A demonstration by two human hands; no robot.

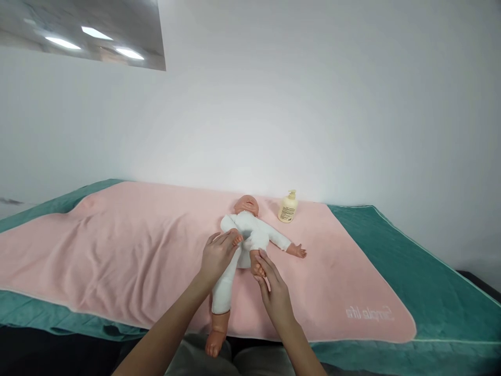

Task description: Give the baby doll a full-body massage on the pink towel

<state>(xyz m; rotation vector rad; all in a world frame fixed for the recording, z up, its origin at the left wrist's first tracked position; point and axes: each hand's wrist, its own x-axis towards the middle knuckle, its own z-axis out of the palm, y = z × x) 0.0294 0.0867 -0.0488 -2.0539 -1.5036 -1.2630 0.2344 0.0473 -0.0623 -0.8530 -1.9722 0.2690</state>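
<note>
A baby doll (246, 224) with a white cloth body lies on its back on a pink blanket (129, 250), its head toward the wall. My left hand (219, 256) is closed around the doll's hand on the left side, with small doll fingers showing beside my fingertips. My right hand (273, 284) holds the doll's foot (256, 263) between thumb and fingers, with that leg bent up. The other doll leg (223, 295) stretches toward me, its foot over the near edge. One doll arm (279, 237) lies spread out to the right.
A cream pump bottle (287, 208) stands on the blanket to the right of the doll's head. A green quilted cover (391, 261) lies beneath the blanket. Behind is a white wall (250, 104) with a reflective panel (117, 31) at upper left.
</note>
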